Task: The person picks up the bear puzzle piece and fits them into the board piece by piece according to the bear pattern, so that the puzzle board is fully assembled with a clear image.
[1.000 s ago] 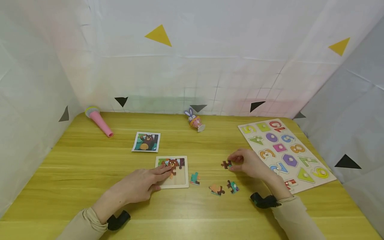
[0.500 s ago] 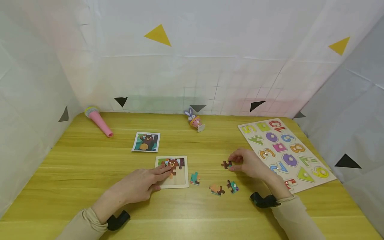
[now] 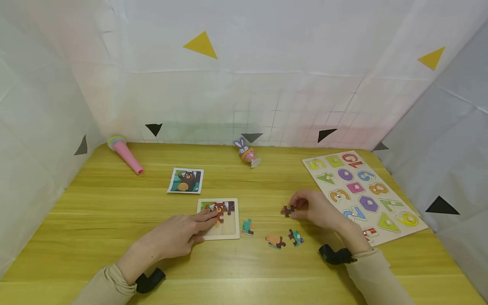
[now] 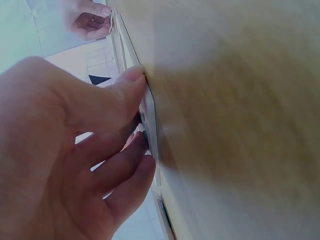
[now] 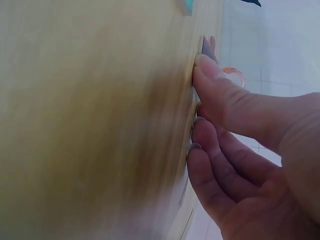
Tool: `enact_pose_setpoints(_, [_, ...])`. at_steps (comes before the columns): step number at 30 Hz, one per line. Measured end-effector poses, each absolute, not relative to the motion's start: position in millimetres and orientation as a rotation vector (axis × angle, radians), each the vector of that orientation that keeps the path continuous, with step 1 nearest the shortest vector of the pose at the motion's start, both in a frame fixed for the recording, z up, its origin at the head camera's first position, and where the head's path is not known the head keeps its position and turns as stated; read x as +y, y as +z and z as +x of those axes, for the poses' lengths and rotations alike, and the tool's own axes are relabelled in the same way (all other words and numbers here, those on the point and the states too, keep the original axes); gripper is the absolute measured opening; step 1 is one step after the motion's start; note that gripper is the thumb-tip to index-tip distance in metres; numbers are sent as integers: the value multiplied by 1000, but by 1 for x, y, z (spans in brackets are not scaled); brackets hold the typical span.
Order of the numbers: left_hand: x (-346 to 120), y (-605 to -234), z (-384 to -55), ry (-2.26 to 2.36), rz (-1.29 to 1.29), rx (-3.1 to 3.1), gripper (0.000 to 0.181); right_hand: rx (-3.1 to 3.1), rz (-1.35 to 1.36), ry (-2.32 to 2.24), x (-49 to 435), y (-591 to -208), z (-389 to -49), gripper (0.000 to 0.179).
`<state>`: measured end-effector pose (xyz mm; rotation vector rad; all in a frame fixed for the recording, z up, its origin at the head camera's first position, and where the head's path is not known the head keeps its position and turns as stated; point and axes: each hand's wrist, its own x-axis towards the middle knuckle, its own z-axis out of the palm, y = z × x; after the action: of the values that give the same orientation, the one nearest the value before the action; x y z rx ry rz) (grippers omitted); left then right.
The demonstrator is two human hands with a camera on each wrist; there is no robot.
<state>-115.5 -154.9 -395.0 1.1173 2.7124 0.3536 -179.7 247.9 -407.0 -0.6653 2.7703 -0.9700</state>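
In the head view my left hand (image 3: 184,235) rests on the wooden puzzle tray (image 3: 237,220), its fingers reaching over the partly filled bear picture. The left wrist view has the thumb (image 4: 131,75) touching the tray's edge; the fingers hide some of the tray. Farther right, my right hand (image 3: 314,207) pinches a dark brown jigsaw piece (image 3: 286,211) between thumb and fingers, low over the table. Between the hands lie a teal piece (image 3: 247,227), an orange-and-brown piece (image 3: 275,241) and a teal piece with an eye (image 3: 295,237).
A bear picture card (image 3: 186,181) lies behind the tray. Farther back are a pink toy microphone (image 3: 128,156) and a rabbit figure (image 3: 248,153). The number-and-shape board (image 3: 362,195) lies right of my right hand. White cloth walls (image 3: 244,97) enclose the yellow wooden table (image 3: 236,275).
The brown piece has tilted a little in my right hand's fingers. My left hand and the loose pieces stay where they were.
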Motion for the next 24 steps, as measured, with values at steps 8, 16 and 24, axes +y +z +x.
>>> enact_pose_setpoints(8, [-155,-395,-115,354,1116,2710,53,2803,-746,-864,250,-407,-180,21])
enact_pose_setpoints(16, [-156,-394,-116,362,1113,2708,54,2850,-821,-799,249,-406,-180,24])
enact_pose_setpoints(24, [-155,-395,-116,353,1121,2704,54,2851,-815,-772,250,-408,-180,23])
